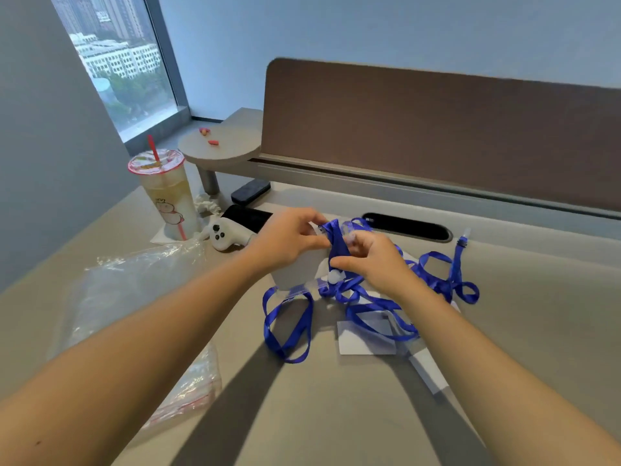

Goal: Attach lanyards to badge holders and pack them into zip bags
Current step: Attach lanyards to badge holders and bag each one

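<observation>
Along the left of the desk [504,331] lie clear zip bags [134,290], crinkled and overlapping, one with a red seal strip showing near the front edge. Behind them stands a sealed drink cup [167,190] with a red straw, and just right of it a white game controller [223,235] rests against a dark phone [247,216]. A crumpled tissue [206,203] and a black case [250,191] sit further back, below a small round shelf [220,146] that carries a few pink bits.

The left hand [285,242] reaches in over the bags, its fingers curled and pinching the top of a clear badge holder [299,269], which it holds tilted up off the desk. Just right of it, the right hand [373,260] pinches a doubled blue lanyard [337,243] against the holder's top edge, thumb and fingers clamped on the strap; the white clip end is partly hidden by the fingers, so whether it is hooked on cannot be told.

Under and right of the hands, more blue lanyards [437,280] tangle in loops over further badge holders [366,341] lying flat, with one loop trailing forward. Behind the tangle is a dark oval cable slot [406,227], and a brown divider panel [437,129] closes off the back of the desk.
</observation>
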The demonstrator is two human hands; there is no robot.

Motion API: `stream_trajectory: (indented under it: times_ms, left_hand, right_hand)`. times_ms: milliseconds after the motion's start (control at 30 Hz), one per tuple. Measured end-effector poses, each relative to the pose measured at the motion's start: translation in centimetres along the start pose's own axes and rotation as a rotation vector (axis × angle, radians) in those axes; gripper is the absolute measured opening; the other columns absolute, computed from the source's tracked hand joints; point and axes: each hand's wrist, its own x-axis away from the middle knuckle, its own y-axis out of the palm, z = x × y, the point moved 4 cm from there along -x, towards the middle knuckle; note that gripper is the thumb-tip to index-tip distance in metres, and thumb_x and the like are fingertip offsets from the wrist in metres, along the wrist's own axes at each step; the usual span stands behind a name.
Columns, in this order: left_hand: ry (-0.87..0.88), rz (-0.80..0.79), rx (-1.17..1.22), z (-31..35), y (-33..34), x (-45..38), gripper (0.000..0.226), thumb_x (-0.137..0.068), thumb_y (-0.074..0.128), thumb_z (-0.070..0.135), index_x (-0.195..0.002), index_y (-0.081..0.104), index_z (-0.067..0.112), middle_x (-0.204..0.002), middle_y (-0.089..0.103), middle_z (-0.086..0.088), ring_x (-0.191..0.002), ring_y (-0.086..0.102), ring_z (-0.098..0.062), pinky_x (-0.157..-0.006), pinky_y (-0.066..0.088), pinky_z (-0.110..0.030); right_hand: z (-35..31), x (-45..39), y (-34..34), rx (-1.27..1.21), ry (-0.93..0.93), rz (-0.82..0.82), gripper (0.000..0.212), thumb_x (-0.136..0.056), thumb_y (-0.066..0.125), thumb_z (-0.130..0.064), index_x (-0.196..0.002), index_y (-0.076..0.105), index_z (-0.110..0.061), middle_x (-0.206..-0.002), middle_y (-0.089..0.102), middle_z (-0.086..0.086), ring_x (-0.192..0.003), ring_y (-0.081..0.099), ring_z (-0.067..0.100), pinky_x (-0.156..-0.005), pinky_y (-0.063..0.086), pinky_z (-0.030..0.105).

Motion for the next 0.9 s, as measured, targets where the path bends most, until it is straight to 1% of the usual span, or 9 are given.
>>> stream_trajectory:
  times_ms: [133,233,300,400,533,600,733,833,900]
  left_hand:
    - [0.015,-0.016,-0.027,-2.6,1.3,2.3,0.013,-0.08,0.065,0.017,-0.091,0.061,0.013,-0.097,0.067,-0.013,-0.092,0.061,-0.024,-0.087,0.049,-0.039]
    - [0.033,0.024,-0.018,-4.8,1.5,4.8,0.015,-0.08,0.065,0.014,-0.094,0.063,0.008,-0.087,0.064,-0.005,-0.079,0.059,-0.007,-0.072,0.047,-0.016]
    - [0.035,0.063,-0.023,-6.1,1.4,7.3,0.014,-0.081,0.064,0.012,-0.095,0.062,0.007,-0.085,0.061,-0.001,-0.076,0.057,-0.003,-0.067,0.044,-0.007]
    - [-0.001,0.174,-0.015,-8.8,0.7,12.2,0.027,-0.081,0.064,0.014,-0.106,0.06,0.006,-0.11,0.063,-0.01,-0.104,0.057,-0.021,-0.088,0.044,-0.025]
    - [-0.083,0.283,-0.139,-13.5,-0.8,20.2,0.049,-0.081,0.065,0.022,-0.126,0.048,0.015,-0.135,0.051,-0.003,-0.125,0.046,-0.018,-0.102,0.035,-0.03]
    - [-0.14,0.269,-0.216,-15.7,-1.3,23.7,0.054,-0.081,0.065,0.026,-0.13,0.044,0.018,-0.141,0.045,-0.001,-0.129,0.041,-0.018,-0.107,0.031,-0.03]
    - [-0.211,0.257,-0.324,-18.7,-1.8,28.0,0.056,-0.082,0.064,0.033,-0.132,0.042,0.02,-0.145,0.039,0.002,-0.133,0.037,-0.018,-0.109,0.028,-0.031]
    - [-0.269,0.258,-0.372,-19.9,-1.8,29.2,0.055,-0.083,0.061,0.038,-0.131,0.044,0.02,-0.143,0.042,0.001,-0.131,0.04,-0.02,-0.108,0.032,-0.034]
    - [-0.294,0.271,-0.398,-20.4,-2.0,29.5,0.051,-0.083,0.059,0.039,-0.129,0.046,0.019,-0.14,0.046,0.0,-0.128,0.044,-0.021,-0.106,0.035,-0.035]
  right_hand:
    - [2.0,0.7,3.2,0.062,-0.03,-0.045,0.023,-0.084,0.059,-0.009,-0.107,0.058,-0.008,-0.082,0.061,-0.002,-0.078,0.059,0.013,-0.071,0.049,0.02]
    - [2.5,1.6,6.0,0.061,-0.11,-0.025,0.015,-0.085,0.057,-0.005,-0.1,0.059,-0.008,-0.073,0.056,-0.005,-0.065,0.052,0.006,-0.055,0.044,0.011]
    - [2.5,2.7,8.0,0.029,-0.184,0.001,0.015,-0.085,0.054,0.001,-0.087,0.059,-0.013,-0.071,0.057,-0.006,-0.064,0.053,0.001,-0.055,0.046,0.008]
    - [2.6,4.8,11.1,-0.064,-0.273,0.083,0.018,-0.084,0.05,0.009,-0.092,0.058,-0.004,-0.077,0.059,-0.001,-0.067,0.055,0.004,-0.06,0.047,0.006]
    - [3.0,8.4,15.2,-0.029,-0.322,0.219,0.021,-0.085,0.05,0.006,-0.102,0.06,-0.002,-0.089,0.062,0.007,-0.083,0.055,0.016,-0.08,0.046,0.028]
    - [3.2,10.0,17.0,0.042,-0.335,0.25,0.022,-0.086,0.049,0.004,-0.102,0.061,-0.006,-0.084,0.061,0.004,-0.079,0.056,0.015,-0.081,0.046,0.032]
    - [2.9,12.2,19.1,0.083,-0.367,0.3,0.025,-0.089,0.049,-0.001,-0.11,0.06,-0.008,-0.091,0.059,0.0,-0.082,0.054,0.012,-0.078,0.04,0.023]
    - [2.2,13.1,19.6,0.1,-0.388,0.312,0.027,-0.09,0.049,-0.003,-0.114,0.058,-0.009,-0.098,0.06,0.002,-0.089,0.053,0.014,-0.08,0.04,0.025]
    - [1.7,13.2,19.8,0.103,-0.406,0.298,0.027,-0.09,0.048,-0.002,-0.115,0.057,-0.008,-0.096,0.059,0.001,-0.08,0.054,0.009,-0.074,0.042,0.019]
